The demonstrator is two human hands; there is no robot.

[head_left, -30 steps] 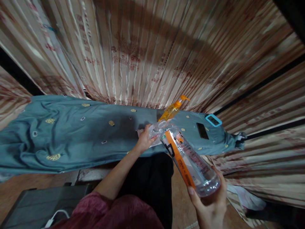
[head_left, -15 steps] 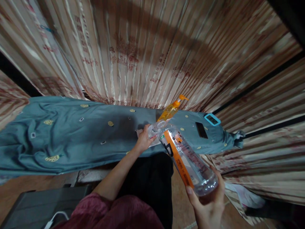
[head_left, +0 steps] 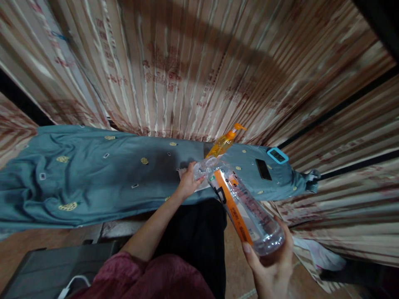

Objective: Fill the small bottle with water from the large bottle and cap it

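Observation:
My right hand (head_left: pixel 274 265) is wrapped round the base of a large clear plastic bottle (head_left: pixel 249 211) with an orange and white label. The bottle tilts, its base near me and its top end pointing away to the left. My left hand (head_left: pixel 187 182) grips a small clear plastic container (head_left: pixel 202 169) at the bottle's top end. Whether the two touch is hard to make out, as both are transparent. Just behind stands a pump bottle (head_left: pixel 220 145) of amber liquid with an orange pump head. Something white and flat (head_left: pixel 204 187) lies partly hidden beneath my left hand.
A green-blue cloth (head_left: pixel 102 178) with pineapple prints covers the long narrow surface. On its right side lie a dark phone (head_left: pixel 263 170) and a light-blue framed digital clock (head_left: pixel 277 155). Patterned curtains (head_left: pixel 187 74) hang behind. A dark grey box (head_left: pixel 62 265) with a white cable is at lower left.

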